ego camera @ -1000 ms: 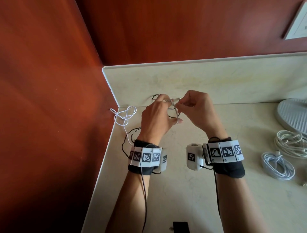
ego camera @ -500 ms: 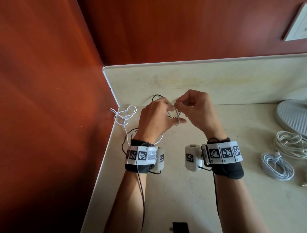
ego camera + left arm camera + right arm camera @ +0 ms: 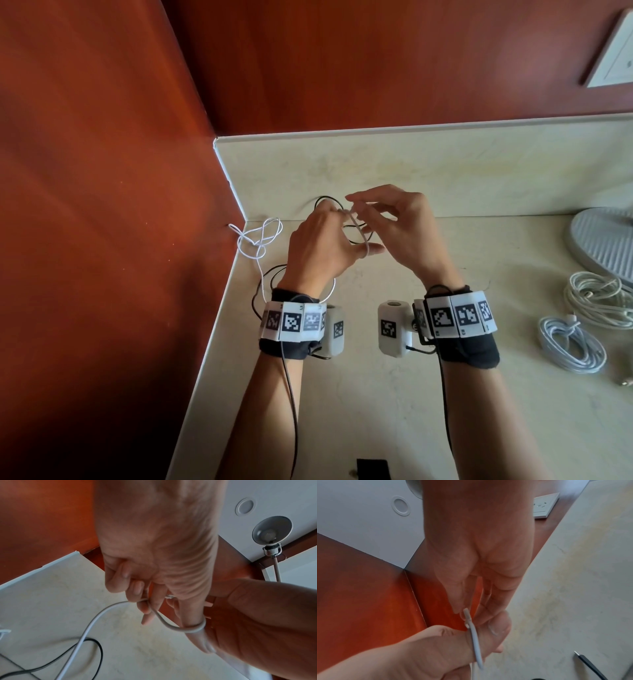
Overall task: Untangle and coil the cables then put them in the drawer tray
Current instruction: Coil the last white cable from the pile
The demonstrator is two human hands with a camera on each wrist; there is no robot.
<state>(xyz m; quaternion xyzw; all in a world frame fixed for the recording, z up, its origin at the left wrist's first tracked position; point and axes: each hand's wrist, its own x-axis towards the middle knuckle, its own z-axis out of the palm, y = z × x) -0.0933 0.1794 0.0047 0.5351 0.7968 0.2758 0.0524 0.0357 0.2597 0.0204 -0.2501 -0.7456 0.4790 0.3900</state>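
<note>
My left hand [image 3: 325,246] holds a white cable [image 3: 359,231] above the counter corner. The cable runs between its curled fingers [image 3: 145,601] and loops round the thumb [image 3: 193,627]. My right hand [image 3: 400,233] is close beside it, and its thumb and forefinger pinch the cable's white plug end [image 3: 466,614], while the other fingers are spread. The rest of the white cable [image 3: 96,619] hangs down to the counter and crosses a black cable [image 3: 98,647]. A thin white cable [image 3: 260,240] lies knotted in the left corner. No drawer tray is in view.
Two coiled white cables [image 3: 568,342] [image 3: 596,298] lie at the right, beside a grey round base [image 3: 609,240]. Red-brown walls close off the left and back, above a pale upstand [image 3: 445,164]. A small black object [image 3: 373,469] sits at the near edge.
My right hand has uncurled from a tight fist and spread its fingers, keeping the plug end. The white loop now sits round my left thumb. Both hands stayed over the corner.
</note>
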